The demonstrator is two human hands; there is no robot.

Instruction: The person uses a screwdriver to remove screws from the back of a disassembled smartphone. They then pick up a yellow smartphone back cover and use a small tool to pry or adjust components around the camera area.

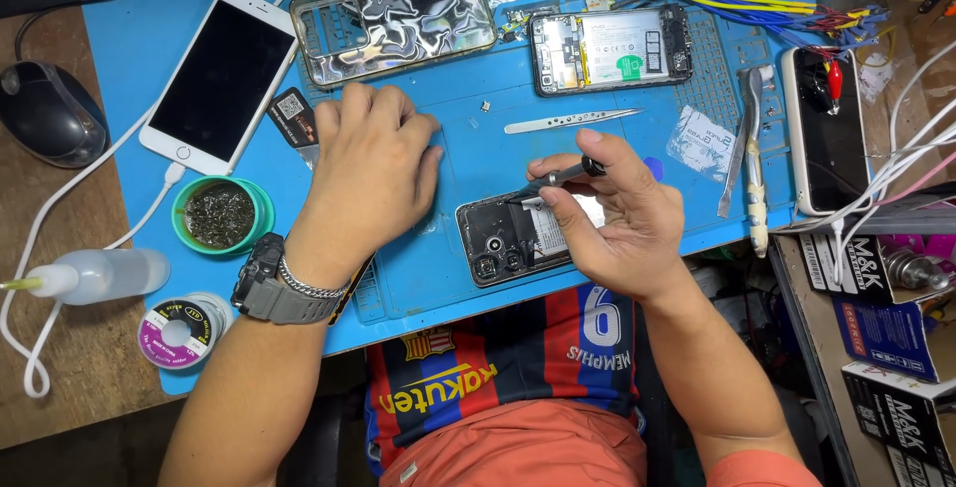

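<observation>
Closest to me, right hand (617, 218) has its grip pinched on a thin black tool (558, 178), tip on the opened phone (508, 238) just under and left of that grip. Left hand (373, 163) rests flat on the blue mat (468, 99), grasping nothing. Past the grip: tweezers (568, 121), then another opened phone (609, 49).

Free room is measured from the opened phone (508, 243) at the blue mat's (468, 163) near edge. Bare mat is left just beyond it, as far as the steel tweezers (570, 121). To its left, passage is blocked by the left hand (373, 173) pressed flat on the mat. Its right part is covered by the right hand (612, 218) pinching a black tool (560, 177). Farther beyond, the way is crowded by a clear case (396, 23) and a second opened phone (609, 49).
</observation>
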